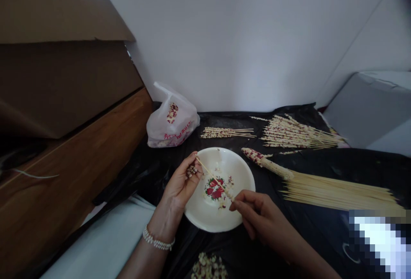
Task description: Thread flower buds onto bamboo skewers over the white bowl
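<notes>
Over a white bowl (pixel 213 224) with a red floral print, a thin bamboo skewer (pixel 210 172) slants between my two hands. My right hand (pixel 257 212) pinches its lower end, where a few pale corn kernels (pixel 229 192) are threaded. My left hand (pixel 183 180) is curled palm up around loose red-and-white corn kernels (pixel 192 170), its thumb and forefinger at the skewer's upper tip. Whether those fingers grip a kernel there is too small to tell. More loose kernels (pixel 222 204) lie in the bowl.
Behind the bowl are a white plastic bag (pixel 173 124) and threaded skewers (pixel 221 132), with a larger bunch (pixel 285 131) rightward. A partly stripped corn cob (pixel 269 163) rests by bare skewers (pixel 337 189). A kernel pile (pixel 209 267) is nearest me. Black sheeting (pixel 154 163) covers the surface.
</notes>
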{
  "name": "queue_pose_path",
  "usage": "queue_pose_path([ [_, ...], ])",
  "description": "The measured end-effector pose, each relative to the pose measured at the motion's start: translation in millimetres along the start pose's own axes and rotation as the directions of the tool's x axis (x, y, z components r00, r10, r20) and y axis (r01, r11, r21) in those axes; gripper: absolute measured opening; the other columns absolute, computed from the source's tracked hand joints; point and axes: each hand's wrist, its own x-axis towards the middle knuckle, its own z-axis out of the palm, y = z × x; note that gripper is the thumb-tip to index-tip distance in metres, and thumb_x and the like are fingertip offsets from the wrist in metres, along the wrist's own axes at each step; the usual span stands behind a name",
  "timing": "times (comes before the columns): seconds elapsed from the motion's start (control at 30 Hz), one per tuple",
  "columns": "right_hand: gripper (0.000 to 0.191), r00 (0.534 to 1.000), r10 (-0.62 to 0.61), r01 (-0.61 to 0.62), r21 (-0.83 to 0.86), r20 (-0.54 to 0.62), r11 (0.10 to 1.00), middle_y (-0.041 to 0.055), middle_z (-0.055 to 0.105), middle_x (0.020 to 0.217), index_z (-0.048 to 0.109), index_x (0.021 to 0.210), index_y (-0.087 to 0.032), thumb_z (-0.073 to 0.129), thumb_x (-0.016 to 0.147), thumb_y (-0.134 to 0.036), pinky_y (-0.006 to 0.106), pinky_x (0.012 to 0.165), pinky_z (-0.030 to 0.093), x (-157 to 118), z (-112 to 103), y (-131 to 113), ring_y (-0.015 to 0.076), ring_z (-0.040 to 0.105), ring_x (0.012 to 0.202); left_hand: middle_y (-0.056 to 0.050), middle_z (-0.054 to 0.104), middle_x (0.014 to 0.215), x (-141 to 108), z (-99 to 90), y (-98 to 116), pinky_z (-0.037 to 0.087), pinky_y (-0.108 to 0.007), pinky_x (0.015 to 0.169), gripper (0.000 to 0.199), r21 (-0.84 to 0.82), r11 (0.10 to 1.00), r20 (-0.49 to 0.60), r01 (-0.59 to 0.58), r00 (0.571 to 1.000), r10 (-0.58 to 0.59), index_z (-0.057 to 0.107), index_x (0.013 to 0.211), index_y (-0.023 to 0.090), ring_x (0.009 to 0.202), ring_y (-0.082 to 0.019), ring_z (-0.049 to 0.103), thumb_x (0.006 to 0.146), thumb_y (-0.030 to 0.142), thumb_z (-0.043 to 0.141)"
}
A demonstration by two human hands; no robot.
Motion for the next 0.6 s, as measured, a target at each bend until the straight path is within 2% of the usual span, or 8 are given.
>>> queue_pose_path([
  [0.27, 0.032, 1.000, -0.010, 0.009, -0.015, -0.009, 1.000, -0.0092, 0.040, 0.040, 0.063, 0.087, -0.014, 0.048, 0.093, -0.042, 0.022, 0.043, 0.021, 2.2, 0.1, -2.8, 0.0074, 0.031, 0.038, -0.005, 0.070, 0.079, -2.2, -0.1, -0.7, 0.054, -0.018, 0.058, 0.038, -0.027, 0.999, -0.006, 0.034, 0.999, -0.034, 0.056, 0.127, 0.015, 0.065, -0.012, 0.067, 0.089, 0.012, 0.055],
  [0.47, 0.033, 1.000, -0.023, 0.023, -0.016, -0.013, 1.000, -0.0094, 0.040, 0.040, 0.063, 0.086, -0.014, 0.048, 0.093, -0.042, 0.022, 0.044, 0.022, -0.6, -0.3, -1.7, 0.0076, 0.031, 0.038, -0.002, 0.068, 0.073, -1.1, 0.0, -3.2, 0.052, -0.015, 0.056, 0.041, -0.031, 0.998, -0.008, 0.058, 0.998, -0.058, 0.056, 0.127, 0.014, 0.060, -0.009, 0.064, 0.087, 0.006, 0.057],
  [0.6, 0.032, 1.000, -0.023, 0.022, -0.025, -0.012, 0.999, -0.0093, 0.040, 0.040, 0.063, 0.085, -0.014, 0.048, 0.094, -0.041, 0.022, 0.044, 0.021, -0.9, -0.3, -1.7, 0.0073, 0.031, 0.038, -0.003, 0.068, 0.074, -0.1, 0.0, -2.6, 0.052, -0.016, 0.055, 0.036, -0.048, 0.998, -0.002, 0.048, 0.999, -0.048, 0.060, 0.120, 0.014, 0.060, -0.010, 0.064, 0.086, 0.004, 0.056],
])
